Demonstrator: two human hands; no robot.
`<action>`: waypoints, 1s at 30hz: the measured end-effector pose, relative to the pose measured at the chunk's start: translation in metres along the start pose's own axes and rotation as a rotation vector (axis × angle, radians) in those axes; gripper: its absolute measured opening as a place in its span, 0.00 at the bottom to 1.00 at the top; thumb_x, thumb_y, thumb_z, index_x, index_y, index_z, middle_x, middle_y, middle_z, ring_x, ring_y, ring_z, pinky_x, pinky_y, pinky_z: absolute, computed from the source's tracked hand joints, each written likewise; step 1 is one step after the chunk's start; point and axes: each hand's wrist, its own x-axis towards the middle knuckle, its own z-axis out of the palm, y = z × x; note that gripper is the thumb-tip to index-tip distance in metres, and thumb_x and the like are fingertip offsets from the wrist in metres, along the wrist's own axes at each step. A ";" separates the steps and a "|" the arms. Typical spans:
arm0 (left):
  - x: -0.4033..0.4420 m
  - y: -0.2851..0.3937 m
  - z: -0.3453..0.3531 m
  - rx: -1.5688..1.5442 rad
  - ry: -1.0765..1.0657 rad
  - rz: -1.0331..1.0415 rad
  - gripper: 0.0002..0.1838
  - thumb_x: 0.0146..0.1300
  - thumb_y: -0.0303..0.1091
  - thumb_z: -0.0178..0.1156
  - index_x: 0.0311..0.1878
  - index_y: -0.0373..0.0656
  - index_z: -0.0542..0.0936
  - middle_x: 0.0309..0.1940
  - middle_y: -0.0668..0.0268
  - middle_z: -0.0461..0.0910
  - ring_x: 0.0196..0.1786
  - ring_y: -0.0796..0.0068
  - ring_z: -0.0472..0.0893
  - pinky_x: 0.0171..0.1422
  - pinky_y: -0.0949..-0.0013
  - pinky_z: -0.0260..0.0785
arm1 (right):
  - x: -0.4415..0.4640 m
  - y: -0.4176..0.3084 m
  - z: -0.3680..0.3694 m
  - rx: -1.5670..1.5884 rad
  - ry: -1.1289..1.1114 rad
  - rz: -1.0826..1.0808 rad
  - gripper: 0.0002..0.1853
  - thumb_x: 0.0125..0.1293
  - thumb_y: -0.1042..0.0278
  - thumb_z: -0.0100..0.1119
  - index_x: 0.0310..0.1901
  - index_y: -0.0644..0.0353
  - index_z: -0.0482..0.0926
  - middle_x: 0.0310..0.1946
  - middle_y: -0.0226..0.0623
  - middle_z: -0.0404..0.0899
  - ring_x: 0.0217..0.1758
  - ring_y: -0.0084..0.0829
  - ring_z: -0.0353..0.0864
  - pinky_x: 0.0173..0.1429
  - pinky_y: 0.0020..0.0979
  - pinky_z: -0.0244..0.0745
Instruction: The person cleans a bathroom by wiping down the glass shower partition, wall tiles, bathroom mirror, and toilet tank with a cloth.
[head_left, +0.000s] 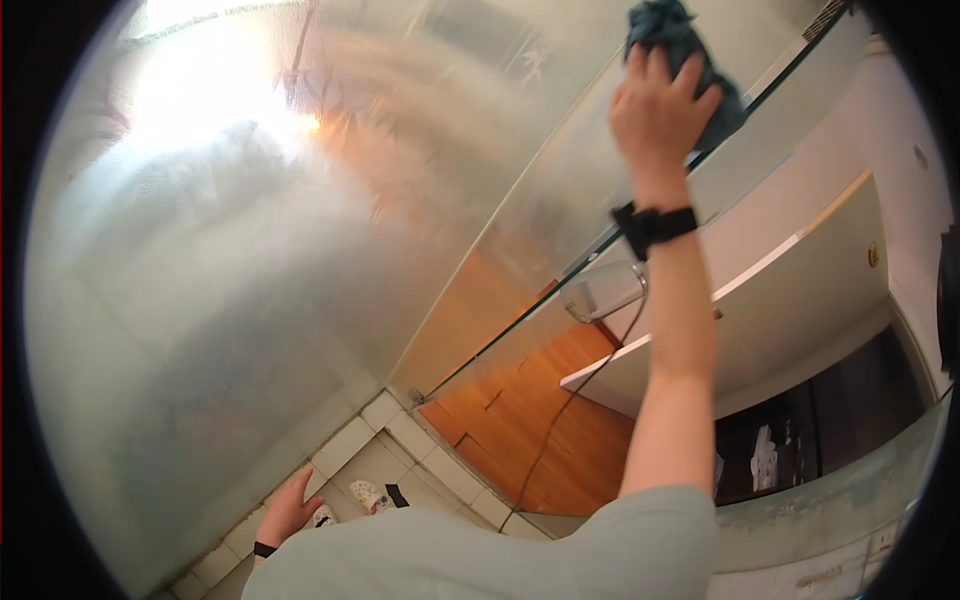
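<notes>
My right hand (657, 115) is raised at the top right, its spread fingers pressing a dark teal cloth (725, 115) against a glass panel (560, 170) near the panel's green edge. The cloth is bunched and sticks out above and to the right of the fingers. A black watch strap is round that wrist. Low at the left, my left hand (290, 508) hangs beside my body with its thumb apart from the fingers and nothing in it. A large frosted glass panel (250, 300) stands beyond it.
An orange-brown wooden surface (540, 420) lies behind the glass, with a cable (550, 432) running across it. A pale door or board (800, 300) stands at the right. Dark shelves (770, 455) hold white items. Below are floor tiles (345, 450) and my shoes (370, 495).
</notes>
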 end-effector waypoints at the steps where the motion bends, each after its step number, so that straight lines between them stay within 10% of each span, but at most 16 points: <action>1: 0.007 -0.043 0.024 -0.020 -0.005 0.014 0.36 0.60 0.39 0.67 0.69 0.39 0.65 0.57 0.48 0.76 0.58 0.49 0.76 0.60 0.57 0.70 | -0.040 -0.048 -0.036 0.027 -0.029 -0.023 0.21 0.55 0.57 0.56 0.51 0.51 0.82 0.49 0.32 0.77 0.64 0.52 0.66 0.56 0.61 0.62; 17: -0.030 -0.076 0.056 0.078 -0.125 -0.187 0.34 0.62 0.42 0.63 0.69 0.40 0.65 0.57 0.48 0.76 0.58 0.48 0.76 0.60 0.55 0.70 | -0.320 -0.245 -0.128 0.346 -0.398 -0.178 0.20 0.63 0.65 0.52 0.56 0.56 0.79 0.61 0.38 0.73 0.69 0.54 0.62 0.62 0.62 0.62; 30: -0.085 -0.083 0.239 -0.195 -0.177 -0.632 0.38 0.61 0.39 0.66 0.72 0.40 0.61 0.60 0.49 0.75 0.57 0.53 0.79 0.58 0.59 0.73 | -0.597 -0.444 -0.220 0.793 -0.832 -0.346 0.23 0.60 0.65 0.51 0.55 0.65 0.78 0.62 0.38 0.72 0.76 0.48 0.51 0.71 0.60 0.45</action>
